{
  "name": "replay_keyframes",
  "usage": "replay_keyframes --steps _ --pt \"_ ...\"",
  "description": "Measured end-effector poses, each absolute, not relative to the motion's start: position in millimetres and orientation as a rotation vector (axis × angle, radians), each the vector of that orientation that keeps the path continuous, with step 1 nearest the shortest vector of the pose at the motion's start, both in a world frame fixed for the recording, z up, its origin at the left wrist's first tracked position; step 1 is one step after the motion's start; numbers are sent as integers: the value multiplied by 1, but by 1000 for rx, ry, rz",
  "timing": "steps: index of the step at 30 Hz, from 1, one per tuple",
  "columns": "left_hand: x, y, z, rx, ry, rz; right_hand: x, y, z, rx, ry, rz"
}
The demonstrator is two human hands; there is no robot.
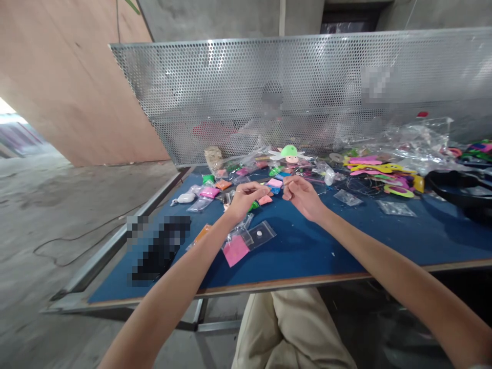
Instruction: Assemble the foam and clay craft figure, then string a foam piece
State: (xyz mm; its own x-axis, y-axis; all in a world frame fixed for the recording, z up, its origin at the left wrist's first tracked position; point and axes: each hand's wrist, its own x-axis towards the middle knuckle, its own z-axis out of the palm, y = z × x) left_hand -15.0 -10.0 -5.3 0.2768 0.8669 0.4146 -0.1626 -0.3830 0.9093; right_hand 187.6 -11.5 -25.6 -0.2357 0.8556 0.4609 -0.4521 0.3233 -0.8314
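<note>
Over the middle of the blue table, my left hand [248, 199] is closed in a pinch; whatever sits between its fingertips is too small to name. My right hand [302, 197] is a short way to the right, fingers curled and thumb against them, its contents hidden. Pink and blue packets [274, 185] lie just behind the gap between the hands. A salmon-coloured piece [265, 200] rests below the left fingertips. Closer to me are a pink square [236, 251] and a clear zip bag [263, 234] with a small white disc.
A small figure with a green cap [289, 151] stands at the back before a perforated metal panel [230, 82]. Colourful foam cut-outs [380, 169] pile up on the right, near a black curved object [461, 192]. Several small bags, one bright pink [209, 192], lie left.
</note>
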Motion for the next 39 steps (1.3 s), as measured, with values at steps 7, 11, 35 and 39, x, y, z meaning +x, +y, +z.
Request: replay_keyframes --steps 7,11,35,39 --pt "-11 -16 -5 1638 707 1214 179 -14 -35 -444 -1378 1324" --pt "-9 -14 -6 1642 698 1237 180 -13 -33 -443 -1354 1321" --pt "-2 -19 -4 1346 444 1219 184 -16 -23 -373 -1243 1412" --pt "-4 -20 -9 1295 444 1122 180 -19 -24 -350 -1239 1480"
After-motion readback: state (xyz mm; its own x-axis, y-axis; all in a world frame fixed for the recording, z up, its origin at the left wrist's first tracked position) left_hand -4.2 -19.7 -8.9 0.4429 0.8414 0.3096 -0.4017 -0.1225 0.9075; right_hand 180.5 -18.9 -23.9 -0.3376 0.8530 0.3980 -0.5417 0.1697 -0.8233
